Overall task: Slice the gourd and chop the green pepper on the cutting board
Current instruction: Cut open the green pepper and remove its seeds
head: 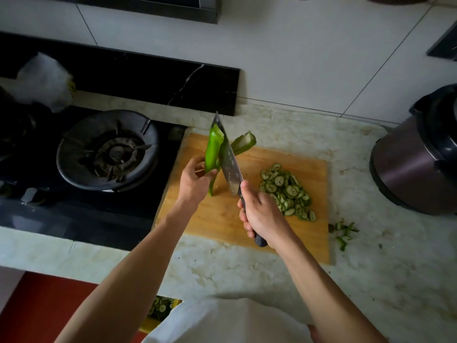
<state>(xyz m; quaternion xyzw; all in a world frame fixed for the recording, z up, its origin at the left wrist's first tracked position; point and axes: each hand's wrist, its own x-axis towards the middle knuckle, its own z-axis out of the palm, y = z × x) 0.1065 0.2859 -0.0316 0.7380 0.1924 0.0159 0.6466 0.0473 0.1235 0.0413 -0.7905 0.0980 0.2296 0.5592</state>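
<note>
We hold the green pepper point(212, 151) up in our left hand point(195, 180), above the cutting board's point(222, 219) ten o'clock corner. Our right hand point(262, 214) grips the knife point(228, 164), splitting it. Gourd slices point(288, 191) sit piled at three o'clock. Next, we likely lay it flat to chop.

— What does the person wear?

— A plain white cloth garment point(222, 320), loose and softly creased, showing at the bottom edge of the view over the torso.

— Any sleeves?

— None reach the forearms; both bare forearms point(138, 263) run uncovered from the lower edge up to the wrists.

— Rings, a watch, gloves?

— The bare left hand point(194, 181) and the bare right hand point(262, 214) show only short fingernails.
</note>
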